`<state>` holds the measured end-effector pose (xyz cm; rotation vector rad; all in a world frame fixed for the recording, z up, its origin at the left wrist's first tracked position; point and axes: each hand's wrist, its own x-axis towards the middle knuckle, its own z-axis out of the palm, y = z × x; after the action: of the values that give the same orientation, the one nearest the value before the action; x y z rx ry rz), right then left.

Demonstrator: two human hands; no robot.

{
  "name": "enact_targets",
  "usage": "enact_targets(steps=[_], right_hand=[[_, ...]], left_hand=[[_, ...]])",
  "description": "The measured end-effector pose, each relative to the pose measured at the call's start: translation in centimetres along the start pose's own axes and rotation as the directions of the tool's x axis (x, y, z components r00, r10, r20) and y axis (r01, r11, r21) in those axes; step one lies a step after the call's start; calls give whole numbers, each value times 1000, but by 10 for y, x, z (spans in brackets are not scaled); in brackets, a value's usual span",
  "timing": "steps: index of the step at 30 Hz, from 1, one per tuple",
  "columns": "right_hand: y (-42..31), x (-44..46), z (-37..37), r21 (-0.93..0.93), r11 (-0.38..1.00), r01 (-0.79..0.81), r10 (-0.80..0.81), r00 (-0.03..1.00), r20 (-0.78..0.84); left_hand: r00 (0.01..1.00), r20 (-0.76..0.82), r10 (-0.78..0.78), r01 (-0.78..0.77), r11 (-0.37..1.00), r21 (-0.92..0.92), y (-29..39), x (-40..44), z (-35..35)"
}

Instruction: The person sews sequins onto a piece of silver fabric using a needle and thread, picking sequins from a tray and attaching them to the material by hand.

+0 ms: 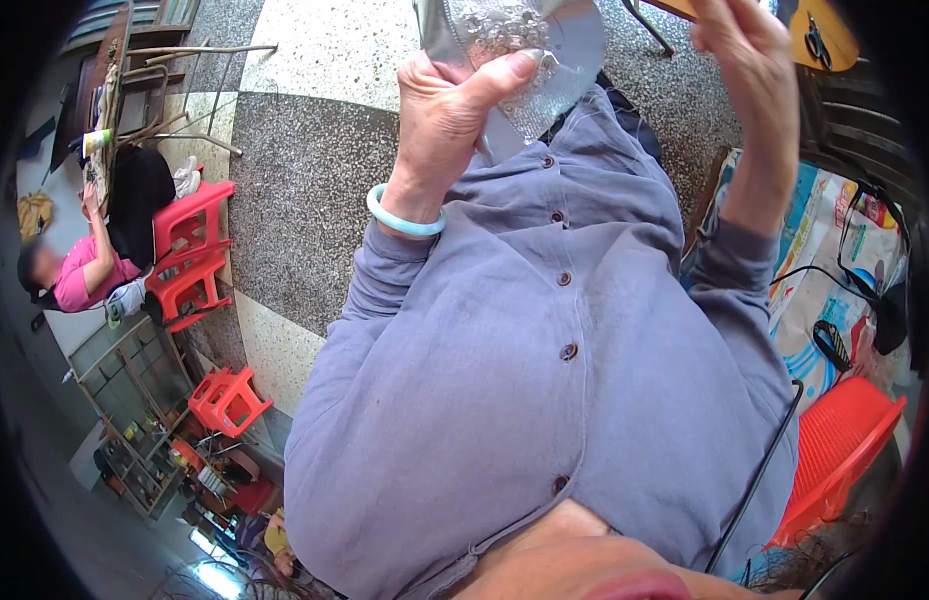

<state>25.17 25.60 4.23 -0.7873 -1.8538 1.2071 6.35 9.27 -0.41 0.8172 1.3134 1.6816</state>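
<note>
In the head view, we see our left hand closed on a shiny plastic piece, the thumb pressed flat across its upper face. The piece — clear to silvery, pebbled like bubbles in the middle and smoother at its curved, pale edge — lies above the lap of our buttoned greyish-purple shirt, its far end cut by the frame. A smooth, pale blue ring of a bangle circles the wrist. Our right hand is raised well apart from the plastic; its fingertips run out of the frame, so we cannot tell how far open it is or whether it grips anything.

Beyond that hand, dark-handled scissors lie on a warm-toned wooden tabletop with a rounded edge. Below, a glossy, color-printed sheet bears black straps, near a ribbed red plastic seat. Across the speckled floor, patterned in dark and cream squares, a person in a pink top sits by molded red stools — near a frame of knobbly, bare wooden sticks.
</note>
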Motion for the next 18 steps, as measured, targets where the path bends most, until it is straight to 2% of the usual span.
enact_targets(steps=[1, 3, 5, 6, 9, 10, 13, 16, 18], right_hand=[[-6, 4, 5, -24, 999, 36, -31, 981, 192], [15, 3, 25, 123, 992, -22, -28, 920, 391], [25, -6, 43, 413, 881, -229, -45, 829, 557], [28, -11, 43, 465, 727, -506, 82, 736, 672], [46, -18, 48, 451, 576, -682, 236, 667, 707], [41, -21, 48, 488, 536, -688, 246, 681, 690], [62, -28, 56, 559, 408, -722, 188, 665, 723], [68, -31, 57, 598, 344, -723, 134, 669, 731], [67, -35, 58, 594, 357, -722, 174, 675, 717]], left_hand=[[999, 36, -27, 28, 999, -27, -2, 0, 0], [995, 94, -25, 33, 995, -91, 8, -3, 12], [989, 133, -72, 75, 997, -19, 9, -3, 7], [988, 141, -70, 73, 997, -13, 9, -4, 5], [982, 172, -78, 73, 997, 34, 14, -5, 3], [979, 187, -82, 73, 996, 53, 14, -5, 2], [967, 204, -151, 141, 988, 60, 1, 0, -9], [957, 261, -128, 89, 984, 155, 2, 3, -10], [933, 283, -221, 201, 975, 98, 1, 2, -13]])
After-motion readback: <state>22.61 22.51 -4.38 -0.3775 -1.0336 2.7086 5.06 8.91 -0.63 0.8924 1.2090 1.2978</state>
